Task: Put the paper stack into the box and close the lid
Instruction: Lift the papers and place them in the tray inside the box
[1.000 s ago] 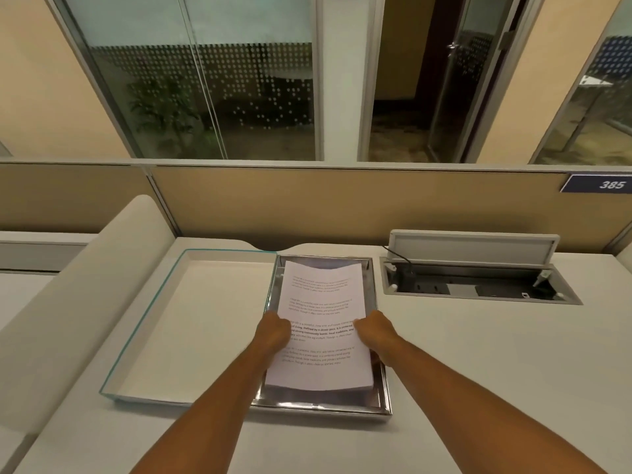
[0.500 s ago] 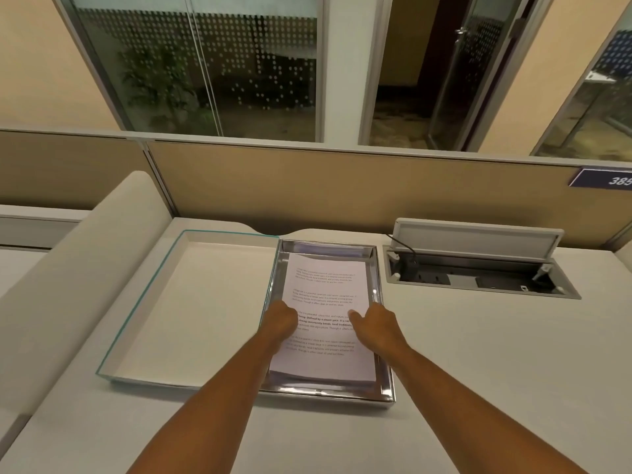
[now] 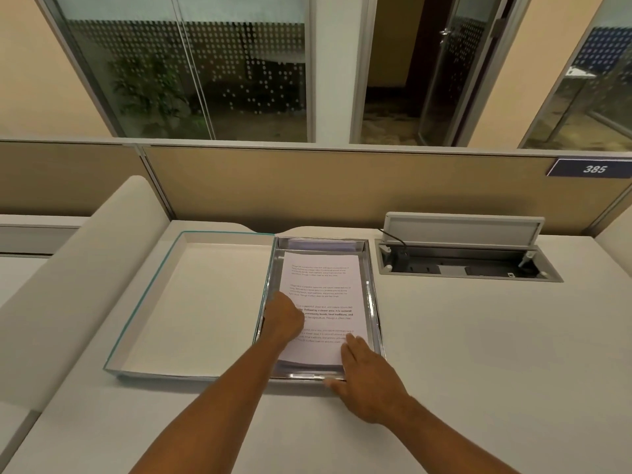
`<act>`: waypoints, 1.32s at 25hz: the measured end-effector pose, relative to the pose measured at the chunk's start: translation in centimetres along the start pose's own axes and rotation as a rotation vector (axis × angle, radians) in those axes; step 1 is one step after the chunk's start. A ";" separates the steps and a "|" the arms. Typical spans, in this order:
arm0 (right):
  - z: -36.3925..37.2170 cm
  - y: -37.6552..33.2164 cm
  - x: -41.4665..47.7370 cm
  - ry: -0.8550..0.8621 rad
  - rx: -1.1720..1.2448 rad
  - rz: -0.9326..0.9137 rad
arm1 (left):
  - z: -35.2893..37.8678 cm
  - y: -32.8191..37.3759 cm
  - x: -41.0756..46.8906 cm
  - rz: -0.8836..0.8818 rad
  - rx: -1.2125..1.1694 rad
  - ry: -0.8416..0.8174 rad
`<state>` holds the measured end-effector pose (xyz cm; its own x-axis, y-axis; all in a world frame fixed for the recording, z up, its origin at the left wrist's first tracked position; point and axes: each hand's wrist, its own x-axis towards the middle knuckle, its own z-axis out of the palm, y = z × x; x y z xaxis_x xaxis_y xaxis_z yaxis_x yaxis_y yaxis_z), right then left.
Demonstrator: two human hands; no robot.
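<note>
Here, paper stack (image 3: 321,295) in box (image 3: 373,302), lid (image 3: 191,302) open

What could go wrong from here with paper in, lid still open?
1. The paper stack sits slightly skewed in the silver box; a raised corner might get creased when the lid folds over.
2. The left hand rests on the sheets beside the lid's hinge side, so it could get caught.
3. The right hand overlaps the box's near rim and might shift it.

Blue plate (image 3: 591,168) on the partition (image 3: 342,186) reads "385"
</note>
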<state>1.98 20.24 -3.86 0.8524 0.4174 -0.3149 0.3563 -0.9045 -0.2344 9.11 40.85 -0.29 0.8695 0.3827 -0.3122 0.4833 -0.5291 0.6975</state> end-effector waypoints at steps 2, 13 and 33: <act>0.9 0.2 0.1 -0.013 -0.028 -0.007 | 0.2 -0.2 -0.9 0.032 0.112 0.034; 1.9 0.4 0.5 0.021 -0.058 -0.008 | -0.8 -4.3 -5.3 0.506 0.654 -0.192; 0.8 0.2 0.2 -0.014 -0.055 -0.021 | -7.3 -11.3 -6.1 0.003 0.194 0.679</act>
<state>1.87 20.26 -4.73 0.8392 0.4370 -0.3238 0.3947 -0.8989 -0.1902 -2.46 50.04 -1.56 0.6459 0.7355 0.2047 0.5457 -0.6322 0.5500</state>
